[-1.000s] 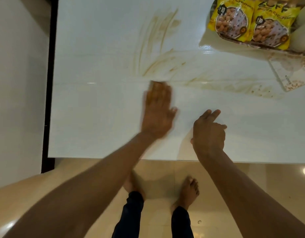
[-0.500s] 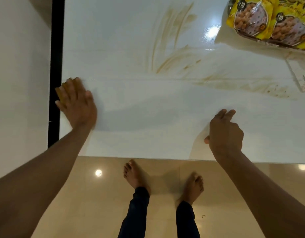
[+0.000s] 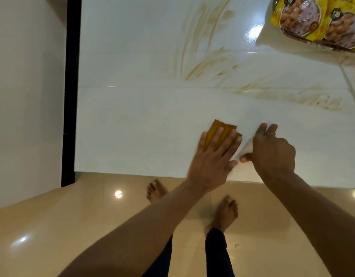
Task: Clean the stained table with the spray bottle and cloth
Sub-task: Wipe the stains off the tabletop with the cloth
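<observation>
The white glossy table [image 3: 132,120] carries brown smeared stains [image 3: 200,50] at its far middle and a speckled streak [image 3: 304,96] toward the right. My left hand [image 3: 212,160] lies flat, pressing a folded mustard-yellow cloth [image 3: 222,129] onto the table near its front edge. My right hand [image 3: 272,150] rests just right of it, fingers loosely curled and fingertips on the table, holding nothing. No spray bottle is in view.
Yellow snack packets [image 3: 316,21] lie at the far right corner, with a patterned paper [image 3: 354,84] below them. A black strip [image 3: 71,86] and white wall border the table's left side. My bare feet [image 3: 224,212] stand on the shiny beige floor.
My left hand swept the cloth from the table's middle to its left edge, then back right to beside my right hand. The right hand stayed in place.
</observation>
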